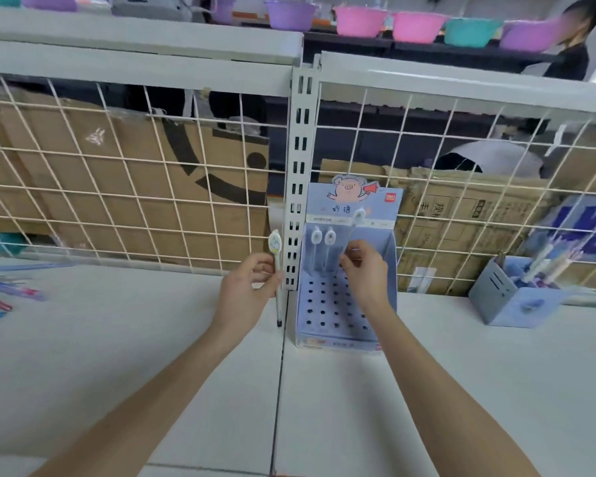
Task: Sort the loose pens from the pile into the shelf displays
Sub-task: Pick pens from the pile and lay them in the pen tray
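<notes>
Here, one pen (pixel 355 222) is pinched by the right hand (pixel 362 266) over the display (pixel 334 304); another pen (pixel 276 256) is gripped upright by the left hand (pixel 248 287) beside it. Next, a free hole must likely be found.

wire grid (pixel 124 173), cardboard boxes (pixel 83 160), coloured basins (pixel 358 20)

Both my bare forearms reach forward and up from the bottom edge, converging toward the blue display box (pixel 346 297). My left hand (pixel 246 290) sits just left of the box, fingers curled round a pen (pixel 276 266) held upright. My right hand (pixel 363 270) hovers over the box's back rows, fingertips pinching a second pen (pixel 356 222).
</notes>
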